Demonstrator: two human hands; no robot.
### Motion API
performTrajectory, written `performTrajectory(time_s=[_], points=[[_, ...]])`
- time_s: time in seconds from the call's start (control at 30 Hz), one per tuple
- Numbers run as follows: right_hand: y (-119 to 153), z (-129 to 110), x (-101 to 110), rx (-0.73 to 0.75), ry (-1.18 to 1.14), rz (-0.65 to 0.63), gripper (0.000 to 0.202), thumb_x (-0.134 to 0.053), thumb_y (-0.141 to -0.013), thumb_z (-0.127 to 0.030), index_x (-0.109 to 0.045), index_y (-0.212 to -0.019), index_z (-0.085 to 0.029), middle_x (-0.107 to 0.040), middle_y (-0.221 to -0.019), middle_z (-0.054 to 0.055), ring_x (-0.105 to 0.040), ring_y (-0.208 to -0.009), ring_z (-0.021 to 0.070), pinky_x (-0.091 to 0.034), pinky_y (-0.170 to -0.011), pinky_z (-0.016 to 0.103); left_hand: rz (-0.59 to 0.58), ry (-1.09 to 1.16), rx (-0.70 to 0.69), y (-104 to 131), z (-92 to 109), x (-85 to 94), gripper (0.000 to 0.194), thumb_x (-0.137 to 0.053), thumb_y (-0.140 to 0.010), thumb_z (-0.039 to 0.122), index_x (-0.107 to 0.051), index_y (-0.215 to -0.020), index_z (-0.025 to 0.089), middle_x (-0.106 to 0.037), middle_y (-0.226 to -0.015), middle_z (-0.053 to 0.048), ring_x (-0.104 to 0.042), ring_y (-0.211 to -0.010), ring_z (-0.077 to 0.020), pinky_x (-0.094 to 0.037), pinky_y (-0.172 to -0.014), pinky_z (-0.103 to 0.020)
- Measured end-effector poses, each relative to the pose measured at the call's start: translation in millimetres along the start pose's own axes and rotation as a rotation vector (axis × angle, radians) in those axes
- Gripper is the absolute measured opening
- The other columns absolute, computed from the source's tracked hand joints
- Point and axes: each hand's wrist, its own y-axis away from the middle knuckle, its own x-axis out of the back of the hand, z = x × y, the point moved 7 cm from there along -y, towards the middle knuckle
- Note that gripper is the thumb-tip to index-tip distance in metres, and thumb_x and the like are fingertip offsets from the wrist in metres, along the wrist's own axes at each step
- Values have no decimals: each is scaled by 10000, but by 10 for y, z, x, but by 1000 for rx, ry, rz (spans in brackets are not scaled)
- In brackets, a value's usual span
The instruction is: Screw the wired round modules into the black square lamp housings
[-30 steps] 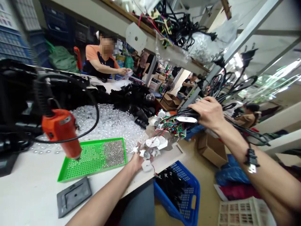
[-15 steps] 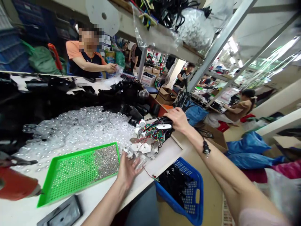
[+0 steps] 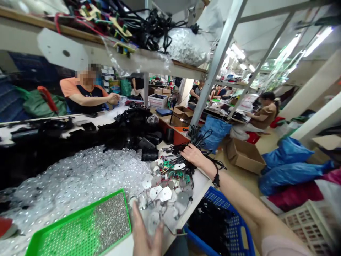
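Note:
My right hand is closed round a bundle of black power cords at the table's right end. One cord with a plug hangs over my right wrist. Just left of that hand lies a heap of green circuit boards with thin wires, mixed with white plates. My left hand is low in view, thumb and fingers apart, beside the loose white and clear discs at the near table edge. A small board on a wire hangs at that edge, right of my left fingers.
A green tray of small metal screws lies left of my left hand. Behind it spreads a pile of clear plastic parts, then black parts. A blue basket stands below the table's right edge. A co-worker sits opposite.
My view has shifted, so the table sits lower. The cord bundle has come down at the table's right end, and the boards and white plates lie spread out flatter. My left hand stays open.

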Motion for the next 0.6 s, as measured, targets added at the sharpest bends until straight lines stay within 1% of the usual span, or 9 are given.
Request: performTrajectory(time_s=[0.07, 0.13, 0.2, 0.23, 0.3, 0.37, 0.47, 0.53, 0.6], points=[[0, -29, 144, -9, 18, 19, 266, -393, -939, -63, -626, -840, -145, -607, -720, 58, -473, -729, 183, -351, -815, 365, -27, -204, -296, -94, 548, -151, 916, -537, -879, 444, 125, -1500, 323, 117, -1611, -29, 87, -1466, -317, -8, -1180, -554], [-2, -92, 324, 5, 31, 45, 290, -372, -949, -75, -631, -844, -150, -615, -722, 60, -481, -735, 188, -359, -805, 367, -80, -302, -487, -345, 1093, -386, 957, -590, -847, 423, 79, -1514, 267, 65, -1614, -80, 66, -1467, -335, 5, -1176, -564], [-3, -170, 491, 25, 42, 74, 308, -363, -953, -81, -643, -846, -151, -627, -724, 63, -490, -747, 194, -368, -821, 375, -205, -367, -566, -708, 1508, -686, 1055, -714, -737, 439, -57, -1520, 179, -106, -1599, -156, -10, -1464, -374, 10, -1175, -559], [-3, -203, 559, 31, 47, 89, 313, -365, -949, -78, -651, -843, -149, -633, -725, 67, -494, -754, 198, -371, -833, 380, -289, -385, -546, -899, 1626, -840, 1116, -783, -654, 421, -123, -1511, 145, -207, -1570, -190, -81, -1454, -400, -3, -1172, -561], [2, -234, 654, 29, 54, 116, 312, -377, -936, -67, -663, -831, -138, -643, -721, 76, -501, -762, 205, -380, -846, 388, -437, -366, -456, -1212, 1709, -1101, 1196, -848, -548, 386, -179, -1494, 91, -364, -1487, -239, -262, -1401, -426, -99, -1164, -550], [21, -214, 704, 4, 56, 142, 307, -390, -924, -58, -666, -811, -129, -647, -704, 82, -504, -751, 208, -388, -851, 397, -543, -255, -377, -1387, 1661, -1287, 1225, -856, -534, 373, -156, -1500, 93, -476, -1407, -230, -416, -1317, -402, -230, -1131, -518], [81, -144, 735, -45, 48, 181, 304, -391, -924, -59, -657, -796, -131, -644, -683, 74, -506, -730, 202, -386, -887, 406, -635, -26, -325, -1480, 1510, -1438, 1223, -845, -556, 365, -114, -1505, 120, -513, -1382, -179, -464, -1286, -326, -335, -1088, -428], [121, -111, 749, -76, 34, 209, 298, -382, -934, -69, -647, -817, -138, -646, -707, 64, -517, -757, 198, -372, -929, 406, -652, 4, -292, -1540, 1412, -1489, 1112, -845, -548, 330, -246, -1466, 140, -519, -1379, -139, -454, -1292, -293, -354, -1075, -382], [141, -87, 769, -107, 13, 231, 287, -368, -951, -93, -633, -858, -153, -652, -771, 58, -532, -817, 196, -355, -964, 408, -668, -63, -245, -1624, 1349, -1541, 841, -832, -526, 263, -499, -1290, 148, -618, -1246, -96, -531, -1195, -284, -420, -1005, -365]])
